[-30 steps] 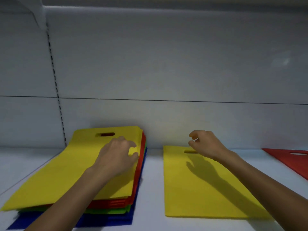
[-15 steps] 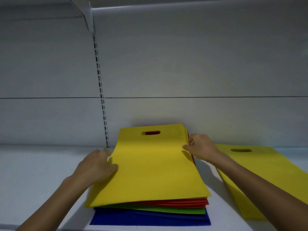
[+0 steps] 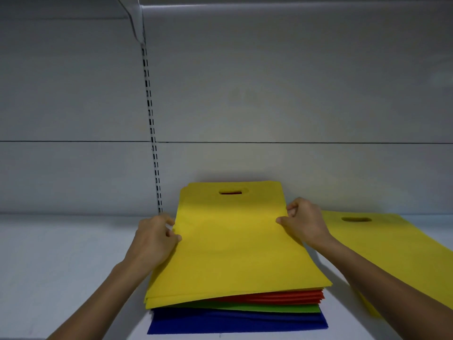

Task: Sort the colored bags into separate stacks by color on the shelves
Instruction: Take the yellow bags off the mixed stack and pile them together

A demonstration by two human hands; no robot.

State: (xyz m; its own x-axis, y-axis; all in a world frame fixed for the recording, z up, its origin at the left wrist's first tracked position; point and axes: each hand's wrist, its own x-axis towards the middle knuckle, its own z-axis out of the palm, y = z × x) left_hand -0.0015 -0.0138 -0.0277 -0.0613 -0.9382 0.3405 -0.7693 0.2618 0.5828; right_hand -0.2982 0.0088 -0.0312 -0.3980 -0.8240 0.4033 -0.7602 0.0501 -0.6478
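Head view: yellow bags are lying atop the stack of red, green and blue on the shelf. Left hand and right hand are pinching their side edges, thumbs on top, probably to be lifting all the yellows off together. Right of the stack a sorted yellow bag is running out of frame. Fingers beneath are staying hidden; bag count unclear.

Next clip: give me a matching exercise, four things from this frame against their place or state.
1 left hand
2 right hand
3 blue bags
4 lone bag

a bottom of the pile
b flat on the shelf, right of the pile
c grips top yellow bags, left edge
d grips them, right edge

Pairs: 1-c, 2-d, 3-a, 4-b
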